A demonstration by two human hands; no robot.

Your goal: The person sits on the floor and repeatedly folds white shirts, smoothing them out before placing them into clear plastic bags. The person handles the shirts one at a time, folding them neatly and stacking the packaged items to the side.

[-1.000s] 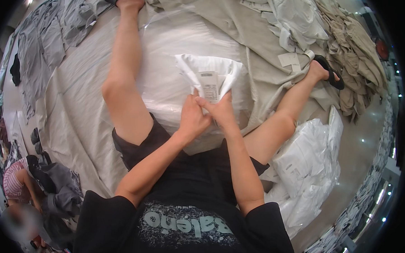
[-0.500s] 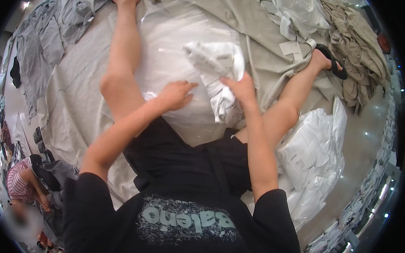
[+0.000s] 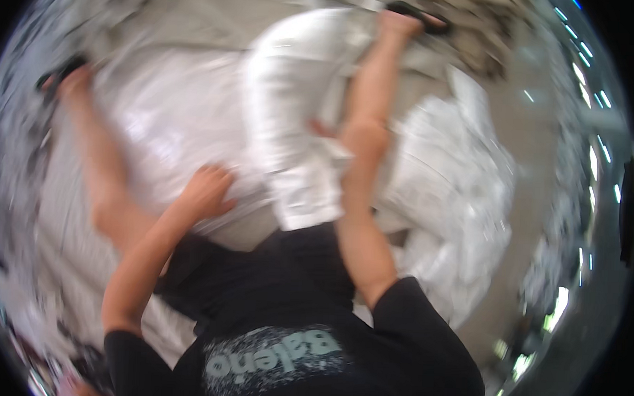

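A white garment [image 3: 275,97], long and bent over at the top, hangs between my legs and is smeared by motion. My right hand [image 3: 323,129] grips its right side, with most of the fingers hidden by the cloth. To the left of it, my left hand [image 3: 210,190] is just above the near edge of a clear plastic-covered whitish pile [image 3: 172,114]. Its thumb stands apart from loosely bent fingers, and nothing shows in it.
White garments in clear plastic bags [image 3: 448,182] lie heaped beside my right leg. A beige cloth [image 3: 68,215] is spread under me. Brown crumpled clothing [image 3: 472,42] lies beyond my right foot. Blurred stacks [image 3: 551,258] line the right side.
My view has turned to the right. The white garment, bunched before, is now stretched out longer in my right hand. My left hand has drawn back from it toward my left thigh.
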